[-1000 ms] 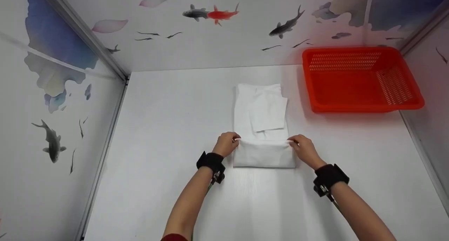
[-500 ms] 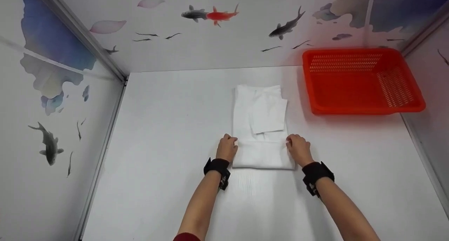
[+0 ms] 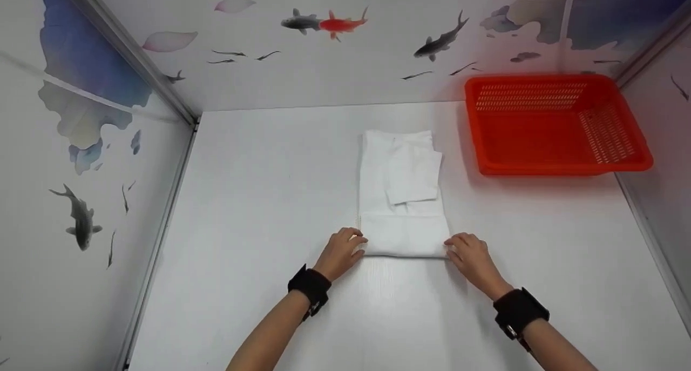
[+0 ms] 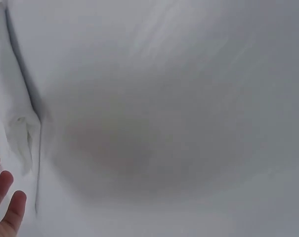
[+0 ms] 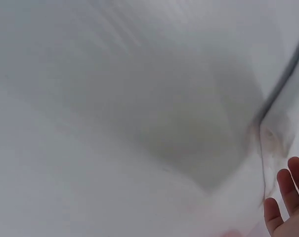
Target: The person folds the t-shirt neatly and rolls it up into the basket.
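A folded white garment (image 3: 402, 233) lies flat on the white table, its near end doubled over into a flat band. On its far half rests a rectangular, sleeve-like flap (image 3: 413, 174). My left hand (image 3: 340, 252) is at the near left corner of the band, fingers slightly bent and thumb apart from them. At the opposite near corner is my right hand (image 3: 475, 260), with its fingertips right at the edge. Both wrist views show spread fingers beside the rolled fold end, the left fingers (image 4: 15, 210) and the right fingers (image 5: 287, 190) gripping no cloth.
A red plastic basket (image 3: 540, 144) with slotted walls stands at the back right of the table (image 3: 270, 198). White panels with painted fish (image 3: 442, 39) enclose the back and both sides. Each wrist wears a black strap (image 3: 310, 290).
Both hands have let go of the folded-over edge and drawn back toward the near corners. The band, lifted at its edge earlier, now lies flat on the garment.
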Motion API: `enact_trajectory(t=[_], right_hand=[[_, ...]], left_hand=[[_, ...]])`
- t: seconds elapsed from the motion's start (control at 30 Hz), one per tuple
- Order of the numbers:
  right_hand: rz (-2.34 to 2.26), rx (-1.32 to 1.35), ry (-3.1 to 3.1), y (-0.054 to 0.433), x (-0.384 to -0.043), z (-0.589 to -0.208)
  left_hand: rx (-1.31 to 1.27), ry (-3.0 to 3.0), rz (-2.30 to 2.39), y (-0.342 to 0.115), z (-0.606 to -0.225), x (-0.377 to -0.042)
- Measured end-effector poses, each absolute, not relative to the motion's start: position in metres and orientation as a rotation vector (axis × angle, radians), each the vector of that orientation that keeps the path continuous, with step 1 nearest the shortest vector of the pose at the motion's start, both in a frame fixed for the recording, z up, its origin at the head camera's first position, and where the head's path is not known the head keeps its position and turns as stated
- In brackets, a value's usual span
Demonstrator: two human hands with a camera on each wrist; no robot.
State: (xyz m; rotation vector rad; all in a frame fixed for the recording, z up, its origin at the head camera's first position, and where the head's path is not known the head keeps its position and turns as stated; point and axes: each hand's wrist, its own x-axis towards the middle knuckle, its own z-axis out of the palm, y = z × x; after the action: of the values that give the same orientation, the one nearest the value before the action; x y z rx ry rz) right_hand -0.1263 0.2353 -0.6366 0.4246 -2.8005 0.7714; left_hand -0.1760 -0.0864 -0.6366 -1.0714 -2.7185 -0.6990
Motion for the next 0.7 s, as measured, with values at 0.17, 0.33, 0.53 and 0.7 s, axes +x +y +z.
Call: enact_trajectory(t=[0.17, 0.33, 0.53, 0.7], right_hand=[[0.628, 0.546, -2.712, 0.238, -0.114, -0.654], [0.577, 0.576, -2.661, 0.239, -0.113, -0.668], [0.545, 0.565, -2.536, 0.234, -0.118, -0.676], [0.54, 0.566, -2.531, 0.23, -0.117, -0.673]], left_hand=[[-1.133, -2.748, -0.616, -0.086, -0.646, -0.165], [-1.142, -2.732, -0.587, -0.082, -0.656, -0.165], [-1.104, -2.633, -0.591, -0.078, -0.665, -0.171], [-1.106, -2.596, -0.558, -0.077, -0.664, -0.171]])
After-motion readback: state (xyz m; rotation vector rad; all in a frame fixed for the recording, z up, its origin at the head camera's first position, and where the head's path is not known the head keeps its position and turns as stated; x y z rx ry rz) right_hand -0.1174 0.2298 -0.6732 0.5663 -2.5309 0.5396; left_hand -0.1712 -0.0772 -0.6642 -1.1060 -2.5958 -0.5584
